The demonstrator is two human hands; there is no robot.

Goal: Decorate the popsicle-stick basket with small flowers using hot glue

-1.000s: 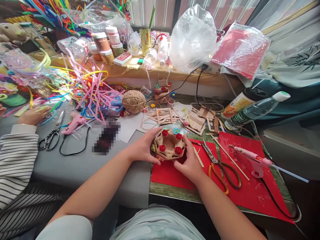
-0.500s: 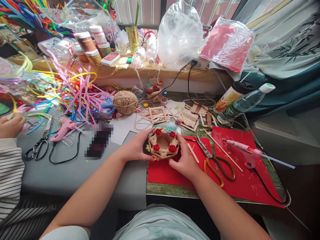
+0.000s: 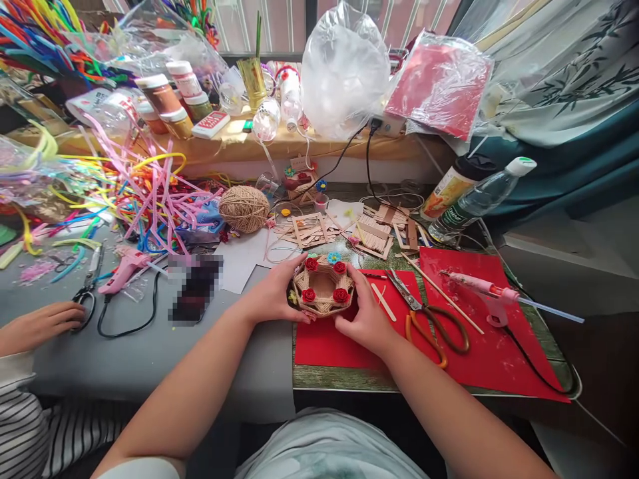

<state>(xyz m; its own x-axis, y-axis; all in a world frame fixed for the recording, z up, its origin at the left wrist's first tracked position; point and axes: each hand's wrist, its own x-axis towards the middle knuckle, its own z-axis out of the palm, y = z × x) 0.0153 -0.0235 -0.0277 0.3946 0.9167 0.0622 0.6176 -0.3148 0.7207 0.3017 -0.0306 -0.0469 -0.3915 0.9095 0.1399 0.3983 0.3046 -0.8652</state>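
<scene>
Between my two hands is a small many-sided basket [image 3: 325, 310] wound with twine, its rim set with several red roses and a blue flower. My left hand [image 3: 272, 293] grips its left side, thumb at the near edge. On the right side my right hand [image 3: 367, 313] holds it, fingers partly hidden behind the rim. Under and beside it lies a red sheet [image 3: 324, 349]. Just right of my right hand are a flat wooden stick [image 3: 383, 303] and scissors with orange-brown handles [image 3: 436, 332]. A pink glue gun [image 3: 492, 293] rests farther right.
At the left, a co-worker's hand [image 3: 54, 319] touches black-handled scissors [image 3: 84, 299]. Another pink glue gun [image 3: 122, 269] and a blurred-out phone [image 3: 196, 289] lie nearby. Behind are a twine ball [image 3: 243, 209], craft-stick pieces [image 3: 374, 233], a water bottle [image 3: 479, 199] and pink pipe cleaners [image 3: 144, 166].
The co-worker's hand has come down from the yellow strip to the black-handled scissors. My hands still hold the basket, almost unmoved; the view has shifted slightly.
</scene>
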